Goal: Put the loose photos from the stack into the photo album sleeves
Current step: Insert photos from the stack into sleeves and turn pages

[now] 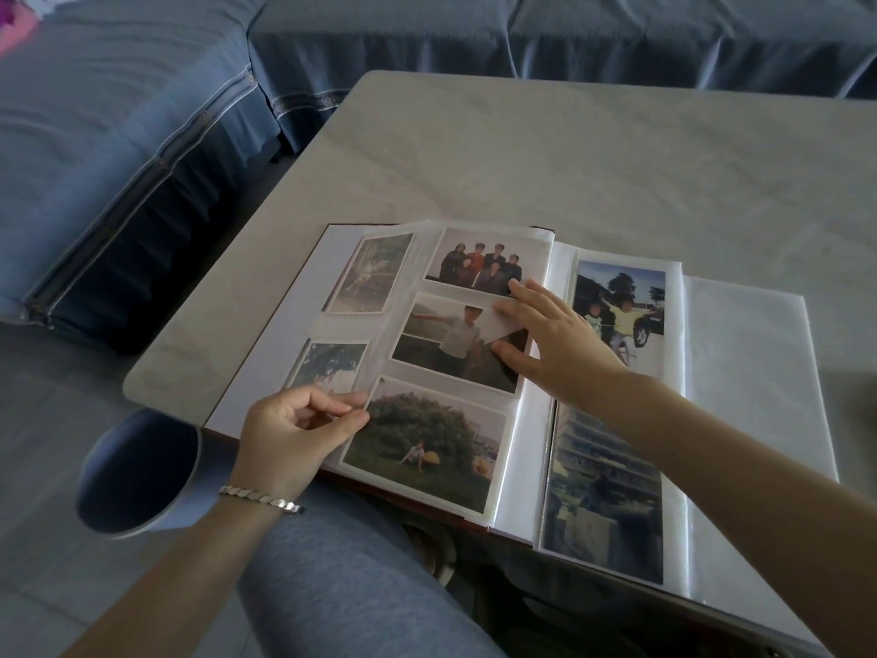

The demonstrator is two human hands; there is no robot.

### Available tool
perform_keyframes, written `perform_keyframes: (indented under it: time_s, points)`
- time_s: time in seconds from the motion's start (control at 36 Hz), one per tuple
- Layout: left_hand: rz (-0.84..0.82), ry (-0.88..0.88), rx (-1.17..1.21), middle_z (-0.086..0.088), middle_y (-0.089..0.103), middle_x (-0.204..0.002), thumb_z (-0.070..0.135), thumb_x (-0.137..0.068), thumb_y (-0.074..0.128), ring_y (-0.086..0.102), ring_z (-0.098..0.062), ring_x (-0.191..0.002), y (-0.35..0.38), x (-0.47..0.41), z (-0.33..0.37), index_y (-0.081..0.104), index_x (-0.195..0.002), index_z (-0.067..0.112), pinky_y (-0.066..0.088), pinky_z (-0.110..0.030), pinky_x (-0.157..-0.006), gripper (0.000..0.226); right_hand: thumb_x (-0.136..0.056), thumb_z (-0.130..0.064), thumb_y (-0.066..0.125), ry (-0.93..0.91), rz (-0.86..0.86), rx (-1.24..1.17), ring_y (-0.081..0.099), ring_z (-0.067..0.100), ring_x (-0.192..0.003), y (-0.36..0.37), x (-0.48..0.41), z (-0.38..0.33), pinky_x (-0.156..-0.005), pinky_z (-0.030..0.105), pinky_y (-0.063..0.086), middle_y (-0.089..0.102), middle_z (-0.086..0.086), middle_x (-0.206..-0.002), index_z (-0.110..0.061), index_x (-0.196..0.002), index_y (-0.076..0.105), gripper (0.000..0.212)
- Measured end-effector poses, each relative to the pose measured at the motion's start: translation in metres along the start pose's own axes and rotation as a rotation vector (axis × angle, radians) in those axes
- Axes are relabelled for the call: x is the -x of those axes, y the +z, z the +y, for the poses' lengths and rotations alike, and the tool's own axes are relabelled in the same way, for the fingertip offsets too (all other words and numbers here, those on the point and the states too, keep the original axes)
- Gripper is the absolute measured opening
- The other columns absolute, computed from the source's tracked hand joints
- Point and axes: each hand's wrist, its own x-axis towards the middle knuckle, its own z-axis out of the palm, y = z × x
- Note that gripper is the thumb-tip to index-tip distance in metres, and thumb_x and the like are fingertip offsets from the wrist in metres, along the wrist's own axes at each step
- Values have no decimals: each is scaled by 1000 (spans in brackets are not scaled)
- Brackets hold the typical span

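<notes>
As left grip (pixel 294 429) pinches page (pixel 412 283), right (pixel 555 344) presses photo (pixel 446 346).

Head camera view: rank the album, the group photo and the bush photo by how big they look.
Album; bush photo; group photo. The bush photo lies nearer the camera, so their true sizes may match.

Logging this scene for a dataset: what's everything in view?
Open white-paged photo album: one, white, on table.
Sleeved colour photos: seven visible, both pages.
Pale grey stone-look table: one, under album.
Blue fabric sofa: one, beyond table.
Grey-blue round container: one, by table's left corner.
Silver chain bracelet: one, left wrist.
Grey trouser leg: one, below album.
Left hand: pinches clear page edge.
Right hand: fingers on middle photo.
</notes>
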Motion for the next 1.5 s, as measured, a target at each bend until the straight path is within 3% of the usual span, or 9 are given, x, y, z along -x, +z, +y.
perform_keyframes:
  time_s: [0.56,0.69,0.83,0.97,1.06,1.17,1.28,1.44,1.5]
  points:
    - [48,218,-88,10,71,-74,23,-62,75,67,-7,-65,-2,4,9,64,-64,23,54,-16,-59,11,-93,-46,43,3,-16,-6,-2,10,-144,-2,2,0,-113,37,3,12,-7,-157,-27,-145,27,57]
    - [36,162,-210,5,69,-64,10,-66,81,65,-7,-62,-2,0,5,63,-63,23,54,-20,-57,22,-93,-47,42,12,-19,-5,-2,9,-144,0,1,0,-112,36,2,12,-8,-157,-28,-145,27,57]
    - [-136,48,-416,12,64,-78,11,-76,75,58,-1,-69,4,-9,9,61,-98,23,44,-13,-61,28,-94,-47,43,21,-36,-12,-3,10,-144,-3,1,-5,-113,37,3,10,-6,-157,-26,-146,26,58]
    - [-43,350,-617,-13,62,-106,1,-71,76,58,-26,-95,26,-13,41,65,-108,3,49,-28,-77,38,-92,-37,53,1,-30,-83,21,15,-141,-15,15,-8,-114,36,22,20,-5,-155,-22,-141,36,54]
    - [-77,436,-482,-8,65,-103,2,-76,72,57,-11,-84,52,-12,68,65,-106,5,41,-8,-68,31,-91,-33,56,49,-8,-85,27,17,-139,-21,36,2,-112,38,30,22,-7,-153,-27,-136,43,46]
    - [-242,328,-279,2,64,-109,11,-85,63,52,9,-83,96,-13,92,61,-114,12,41,3,-65,28,-90,-28,60,181,68,-78,30,21,-138,-32,71,26,-111,38,30,28,-3,-151,-24,-134,46,47]
    - [-447,181,-331,2,57,-123,27,-90,58,51,5,-86,135,-19,99,47,-130,21,34,-2,-59,42,-88,-33,61,298,95,-81,35,19,-133,-42,107,50,-108,36,35,32,-2,-148,-24,-133,46,48]
    - [-519,10,-392,20,45,-87,33,-91,54,38,8,-64,161,-27,100,35,-137,25,29,-10,-51,50,-86,-38,61,369,29,-134,42,14,-127,-43,128,63,-103,25,35,31,-6,-148,-28,-136,42,54]
    - [-548,-39,-370,11,54,-111,33,-91,55,42,5,-70,165,-28,102,35,-137,24,31,-14,-55,50,-87,-37,61,358,31,-143,42,13,-127,-43,129,64,-104,24,35,32,-7,-148,-29,-136,42,53]
